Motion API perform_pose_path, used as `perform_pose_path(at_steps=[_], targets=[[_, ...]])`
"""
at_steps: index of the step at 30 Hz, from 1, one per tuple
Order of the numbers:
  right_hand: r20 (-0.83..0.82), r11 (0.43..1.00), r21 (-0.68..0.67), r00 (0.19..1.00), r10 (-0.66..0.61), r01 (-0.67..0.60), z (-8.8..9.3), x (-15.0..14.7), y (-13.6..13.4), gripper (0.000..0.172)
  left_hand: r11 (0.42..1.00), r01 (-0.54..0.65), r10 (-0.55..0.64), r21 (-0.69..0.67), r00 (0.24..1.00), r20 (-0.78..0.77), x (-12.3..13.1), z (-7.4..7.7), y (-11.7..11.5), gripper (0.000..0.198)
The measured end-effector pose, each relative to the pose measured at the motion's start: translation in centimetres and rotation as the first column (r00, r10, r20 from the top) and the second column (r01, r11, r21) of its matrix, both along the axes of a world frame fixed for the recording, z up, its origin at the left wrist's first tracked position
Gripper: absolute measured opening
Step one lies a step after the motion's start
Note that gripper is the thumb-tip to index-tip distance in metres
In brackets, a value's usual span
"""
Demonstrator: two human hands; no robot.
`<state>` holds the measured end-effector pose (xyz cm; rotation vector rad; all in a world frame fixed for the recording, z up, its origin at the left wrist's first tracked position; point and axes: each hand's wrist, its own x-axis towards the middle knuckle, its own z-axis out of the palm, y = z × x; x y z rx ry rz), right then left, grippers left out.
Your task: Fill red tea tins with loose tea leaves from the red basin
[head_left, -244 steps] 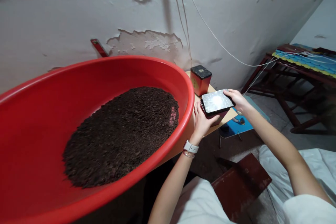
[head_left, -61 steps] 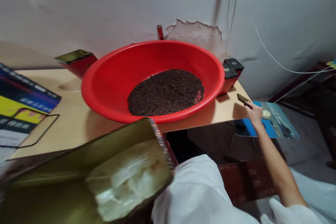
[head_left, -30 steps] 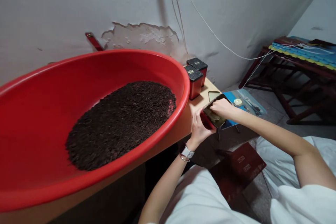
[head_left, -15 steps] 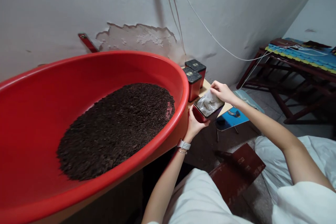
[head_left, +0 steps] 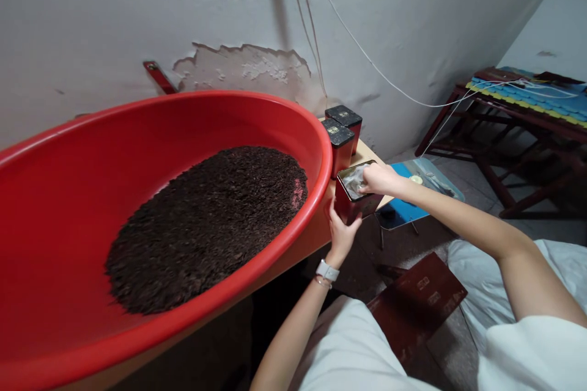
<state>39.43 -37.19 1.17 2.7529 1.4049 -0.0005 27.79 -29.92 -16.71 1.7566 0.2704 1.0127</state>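
A red tin (head_left: 347,200) with a dark rim stands lidless at the table's right corner, a clear plastic bag (head_left: 353,181) crumpled in its mouth. My left hand (head_left: 342,235), a watch on its wrist, grips the near side of the tin from below. Curled fingers of my right hand (head_left: 380,179) press the bag down inside the tin; their tips are hidden. Just left of the tin is the big red basin (head_left: 323,153), holding a heap of dark dry leaves (head_left: 206,229) that look like tea.
Two red tins with black lids (head_left: 338,133) stand behind, against the basin. A low blue folding table (head_left: 403,211) sits beyond my right forearm. Below are a dark red wooden stool (head_left: 419,302) and a white sack-like cloth (head_left: 477,275). White cords (head_left: 362,52) hang along the wall.
My right hand has gone from pinching the bag above the tin's far edge down into its mouth. The bag sits lower. My left hand still holds the tin, now a bit lower.
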Motion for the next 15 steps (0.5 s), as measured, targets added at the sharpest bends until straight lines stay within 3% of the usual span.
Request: perform_pose_path(at_steps=[1,3,5,7,11,15], targets=[[-0.013,0.999,-0.035,1.000,-0.013,0.013,-0.2,0.0,0.2,0.009,0.995,-0.064,0.061,0.083,0.997,0.038,-1.0,0.2,-0.7,0.068],[-0.091,1.000,-0.018,0.996,-0.008,0.006,-0.1,0.5,0.2,0.008,0.959,-0.083,0.056,0.271,0.993,0.105,-2.8,1.4,-1.9,0.052],[-0.190,0.993,0.121,0.982,0.008,0.015,0.4,1.3,-0.5,0.011,0.912,-0.047,-0.002,0.408,0.993,0.120,-4.0,3.4,-2.4,0.045],[-0.268,0.940,0.330,0.963,0.006,0.085,0.8,2.1,-1.7,0.012,0.900,-0.044,-0.003,0.434,0.994,0.105,-4.4,5.8,-2.4,0.041],[-0.346,0.681,0.689,0.938,0.005,0.250,0.0,1.9,-3.7,0.018,0.919,-0.075,0.070,0.386,0.997,0.026,-3.2,9.2,-1.2,0.029],[-0.292,0.357,0.893,0.957,-0.005,0.274,-2.9,-0.5,-4.3,0.024,0.895,-0.076,0.090,0.440,0.996,-0.011,-1.0,10.7,0.0,0.029]])
